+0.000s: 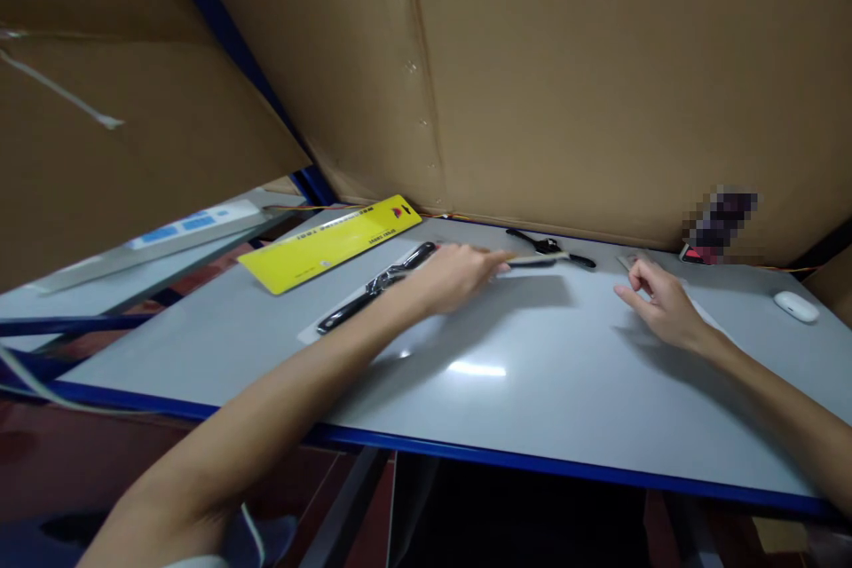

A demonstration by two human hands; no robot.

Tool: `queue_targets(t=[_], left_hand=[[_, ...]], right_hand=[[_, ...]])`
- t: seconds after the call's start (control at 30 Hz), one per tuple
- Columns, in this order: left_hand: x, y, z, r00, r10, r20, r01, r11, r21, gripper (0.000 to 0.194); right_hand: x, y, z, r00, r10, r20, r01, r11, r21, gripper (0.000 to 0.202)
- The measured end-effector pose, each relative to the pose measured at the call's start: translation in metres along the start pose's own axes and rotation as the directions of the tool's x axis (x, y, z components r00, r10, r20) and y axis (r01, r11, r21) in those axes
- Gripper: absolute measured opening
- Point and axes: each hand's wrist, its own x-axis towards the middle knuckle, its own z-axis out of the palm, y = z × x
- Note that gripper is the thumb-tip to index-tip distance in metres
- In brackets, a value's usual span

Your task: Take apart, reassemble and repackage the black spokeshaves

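Observation:
My left hand (459, 277) reaches over the middle of the table, its fingers closed on a thin flat piece (536, 260) with a tan edge and a dark underside. That piece points right, held above the tabletop; its kind is not clear. A black-handled tool (379, 286) in clear packaging lies partly behind my left forearm. Beyond the held piece rests another black-handled tool (549, 247). My right hand (658, 302) hovers at the right with fingers curled and thumb apart, nothing visible between them. Close behind its fingertips is a small clear plastic packet (629, 259).
A yellow printed card (333, 241) lies at the table's back left. At the right are a white rounded case (796, 306) and a phone-like object (722, 226), partly pixelated. Cardboard walls (565, 89) enclose the back. A white power strip (193, 226) sits on the left shelf.

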Motion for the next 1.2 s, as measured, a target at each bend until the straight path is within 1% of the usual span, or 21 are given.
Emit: queue_targets(t=[0.07, 0.13, 0.2, 0.27, 0.33, 0.4, 0.43, 0.5, 0.57, 0.6, 0.67, 0.73, 0.77, 0.8, 0.83, 0.87, 0.9, 0.97, 1.0, 1.1, 1.2], left_hand=[[-0.003, 0.023, 0.018, 0.992, 0.123, 0.011, -0.123, 0.992, -0.039, 0.039], [-0.006, 0.041, 0.035, 0.971, 0.232, -0.058, -0.234, 0.972, -0.028, 0.035], [-0.010, 0.055, 0.047, 0.923, 0.364, -0.125, -0.370, 0.929, -0.026, 0.033], [-0.014, 0.064, 0.056, 0.863, 0.460, -0.210, -0.479, 0.876, -0.050, 0.033], [-0.016, 0.068, 0.062, 0.814, 0.506, -0.285, -0.546, 0.834, -0.080, 0.031], [-0.017, 0.070, 0.067, 0.779, 0.538, -0.320, -0.594, 0.798, -0.104, 0.030], [-0.016, 0.069, 0.068, 0.762, 0.558, -0.330, -0.618, 0.778, -0.112, 0.031], [-0.014, 0.067, 0.069, 0.724, 0.595, -0.349, -0.665, 0.737, -0.122, 0.032], [-0.010, 0.059, 0.065, 0.711, 0.593, -0.377, -0.671, 0.733, -0.112, 0.032], [-0.008, 0.054, 0.062, 0.723, 0.569, -0.392, -0.648, 0.755, -0.100, 0.033], [-0.003, 0.039, 0.055, 0.782, 0.459, -0.422, -0.532, 0.844, -0.067, 0.034], [0.001, 0.022, 0.049, 0.865, 0.246, -0.437, -0.320, 0.942, -0.104, 0.038], [0.004, 0.014, 0.048, 0.890, 0.129, -0.437, -0.217, 0.964, -0.156, 0.041], [0.006, 0.008, 0.047, 0.910, 0.011, -0.415, -0.123, 0.962, -0.245, 0.042], [0.008, 0.003, 0.048, 0.926, -0.106, -0.363, -0.035, 0.932, -0.361, 0.041], [0.011, 0.000, 0.050, 0.933, -0.218, -0.286, 0.058, 0.875, -0.480, 0.040], [0.012, -0.002, 0.052, 0.932, -0.294, -0.210, 0.131, 0.817, -0.562, 0.040], [0.015, -0.003, 0.056, 0.933, -0.341, -0.115, 0.194, 0.747, -0.636, 0.047], [0.016, -0.003, 0.056, 0.936, -0.336, -0.105, 0.190, 0.735, -0.651, 0.049], [0.016, -0.005, 0.053, 0.954, -0.283, -0.099, 0.131, 0.692, -0.710, 0.038], [0.015, -0.010, 0.047, 0.972, -0.229, -0.049, 0.114, 0.642, -0.758, 0.031]], right_hand=[[-0.006, -0.005, 0.001, 0.999, -0.023, 0.038, 0.024, 1.000, -0.013, 0.028], [-0.011, -0.010, 0.001, 0.989, -0.089, 0.121, 0.090, 0.996, 0.000, 0.027], [-0.016, -0.015, 0.001, 0.964, -0.146, 0.221, 0.140, 0.989, 0.045, 0.027], [-0.021, -0.020, 0.001, 0.939, -0.136, 0.315, 0.119, 0.990, 0.073, 0.034], [-0.026, -0.025, 0.001, 0.912, -0.090, 0.401, 0.070, 0.995, 0.064, 0.055], [-0.031, -0.032, 0.001, 0.893, -0.075, 0.444, 0.064, 0.997, 0.040, 0.074], [-0.033, -0.035, 0.001, 0.890, -0.084, 0.448, 0.079, 0.996, 0.030, 0.079], [-0.035, -0.038, 0.001, 0.896, -0.116, 0.428, 0.120, 0.993, 0.017, 0.081], [-0.036, -0.035, 0.002, 0.907, -0.131, 0.401, 0.149, 0.989, -0.014, 0.081], [-0.035, -0.031, 0.003, 0.913, -0.126, 0.388, 0.153, 0.987, -0.040, 0.082], [-0.034, -0.021, 0.004, 0.930, -0.100, 0.355, 0.145, 0.984, -0.102, 0.085], [-0.033, -0.011, 0.005, 0.948, -0.077, 0.309, 0.133, 0.977, -0.166, 0.087], [-0.033, -0.007, 0.006, 0.957, -0.065, 0.283, 0.125, 0.972, -0.199, 0.088], [-0.033, -0.006, 0.007, 0.965, -0.056, 0.256, 0.118, 0.966, -0.230, 0.088], [-0.034, -0.005, 0.008, 0.971, -0.048, 0.234, 0.109, 0.961, -0.253, 0.089], [-0.034, -0.007, 0.009, 0.975, -0.041, 0.219, 0.101, 0.959, -0.266, 0.089], [-0.035, -0.008, 0.011, 0.976, -0.037, 0.213, 0.095, 0.958, -0.270, 0.090], [-0.036, -0.013, 0.014, 0.974, -0.023, 0.226, 0.083, 0.962, -0.260, 0.091], [-0.036, -0.014, 0.015, 0.971, -0.012, 0.240, 0.073, 0.966, -0.248, 0.091], [-0.037, -0.015, 0.016, 0.963, 0.015, 0.270, 0.042, 0.978, -0.203, 0.089], [-0.037, -0.013, 0.014, 0.967, -0.002, 0.254, 0.056, 0.978, -0.203, 0.086]])
